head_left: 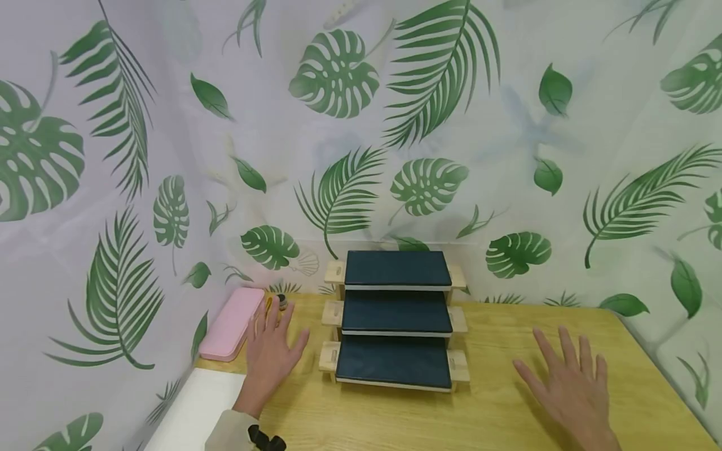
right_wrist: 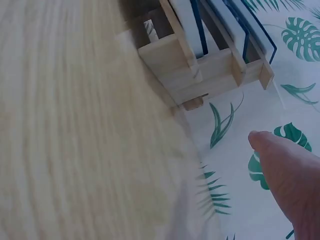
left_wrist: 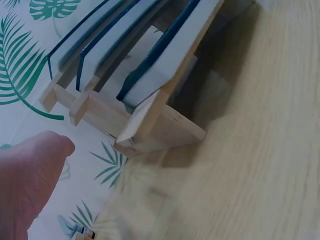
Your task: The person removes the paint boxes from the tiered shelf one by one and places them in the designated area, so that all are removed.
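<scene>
A three-step wooden stand (head_left: 395,326) with dark blue tops sits at the back of the wooden table (head_left: 485,407), against the leaf-print curtain. My left hand (head_left: 269,357) lies flat and open on the table just left of the stand, fingers spread, holding nothing. My right hand (head_left: 570,382) hovers open with spread fingers to the right of the stand. In the left wrist view the stand (left_wrist: 140,90) is seen from its side, with my thumb (left_wrist: 30,175) at the lower left. The right wrist view shows the stand (right_wrist: 210,55) and a fingertip (right_wrist: 285,175).
A pink case (head_left: 231,322) lies at the table's back left, with small objects (head_left: 279,304) beside it. A white sheet (head_left: 197,407) lies at the left front edge. The leaf-print curtain (head_left: 361,125) closes off the back and sides.
</scene>
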Action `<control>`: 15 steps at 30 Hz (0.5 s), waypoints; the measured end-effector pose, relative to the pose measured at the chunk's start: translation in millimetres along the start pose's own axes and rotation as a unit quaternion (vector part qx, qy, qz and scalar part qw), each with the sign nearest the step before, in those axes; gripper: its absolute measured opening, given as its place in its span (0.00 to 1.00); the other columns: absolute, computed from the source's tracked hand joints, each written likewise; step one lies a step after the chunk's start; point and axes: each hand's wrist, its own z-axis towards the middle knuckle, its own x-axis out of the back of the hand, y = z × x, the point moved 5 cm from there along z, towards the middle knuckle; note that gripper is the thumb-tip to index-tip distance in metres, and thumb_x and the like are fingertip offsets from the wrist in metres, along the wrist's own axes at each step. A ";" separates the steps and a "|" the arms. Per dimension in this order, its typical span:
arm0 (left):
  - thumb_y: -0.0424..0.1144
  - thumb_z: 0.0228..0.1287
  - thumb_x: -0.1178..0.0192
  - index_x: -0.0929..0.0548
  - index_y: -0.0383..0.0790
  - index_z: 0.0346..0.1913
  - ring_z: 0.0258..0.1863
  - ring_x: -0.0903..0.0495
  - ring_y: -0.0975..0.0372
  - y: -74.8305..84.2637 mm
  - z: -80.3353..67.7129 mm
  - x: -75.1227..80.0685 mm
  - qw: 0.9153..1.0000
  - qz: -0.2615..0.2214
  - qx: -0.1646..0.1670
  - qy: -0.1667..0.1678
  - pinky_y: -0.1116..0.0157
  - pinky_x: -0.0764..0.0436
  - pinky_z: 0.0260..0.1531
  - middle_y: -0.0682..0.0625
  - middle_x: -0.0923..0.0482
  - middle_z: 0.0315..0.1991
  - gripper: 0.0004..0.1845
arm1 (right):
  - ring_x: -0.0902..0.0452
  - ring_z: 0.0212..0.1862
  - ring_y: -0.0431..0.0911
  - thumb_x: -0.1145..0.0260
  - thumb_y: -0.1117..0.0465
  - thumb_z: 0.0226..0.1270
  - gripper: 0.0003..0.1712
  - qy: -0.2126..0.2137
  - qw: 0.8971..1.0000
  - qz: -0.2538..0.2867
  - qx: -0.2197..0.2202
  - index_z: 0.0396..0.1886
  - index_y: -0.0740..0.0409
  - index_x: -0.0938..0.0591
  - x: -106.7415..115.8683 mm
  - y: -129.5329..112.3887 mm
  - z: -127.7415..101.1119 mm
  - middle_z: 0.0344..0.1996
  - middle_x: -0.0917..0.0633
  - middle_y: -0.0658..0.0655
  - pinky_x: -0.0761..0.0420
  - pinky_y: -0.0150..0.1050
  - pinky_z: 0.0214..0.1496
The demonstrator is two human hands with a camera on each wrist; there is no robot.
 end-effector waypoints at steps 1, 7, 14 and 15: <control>0.63 0.73 0.42 0.35 0.46 0.81 0.83 0.55 0.40 0.4 1.3 0.1 1.000 -0.005 -0.002 0.002 0.36 0.51 0.79 0.39 0.46 0.83 0.41 | 0.61 0.79 0.77 0.41 0.29 0.73 0.49 0.003 1.000 -0.001 0.005 0.83 0.48 0.39 1.1 -1.5 1.8 0.81 0.47 0.72 0.60 0.82 0.70; 0.60 0.75 0.41 0.39 0.45 0.83 0.83 0.57 0.40 13.7 22.2 8.3 0.997 -0.075 -0.026 0.022 0.35 0.54 0.79 0.39 0.50 0.84 0.41 | 0.52 0.76 0.77 0.38 0.31 0.73 0.49 0.015 0.998 0.031 0.056 0.83 0.52 0.39 16.4 -29.9 28.3 0.78 0.42 0.74 0.51 0.81 0.67; 0.55 0.77 0.42 0.45 0.43 0.85 0.84 0.59 0.46 33.9 56.2 11.3 0.974 -0.225 -0.033 0.018 0.38 0.53 0.80 0.42 0.52 0.85 0.43 | 0.37 0.74 0.69 0.26 0.40 0.65 0.53 0.053 0.977 0.100 0.181 0.82 0.59 0.37 40.6 -90.6 78.9 0.75 0.32 0.70 0.34 0.73 0.68; 0.55 0.77 0.41 0.47 0.43 0.85 0.84 0.59 0.47 35.8 60.4 8.6 0.967 -0.253 -0.031 0.012 0.39 0.52 0.80 0.43 0.53 0.85 0.43 | 0.35 0.73 0.69 0.24 0.42 0.64 0.53 0.052 0.972 0.114 0.199 0.81 0.59 0.35 43.6 -100.0 86.3 0.75 0.31 0.69 0.33 0.72 0.68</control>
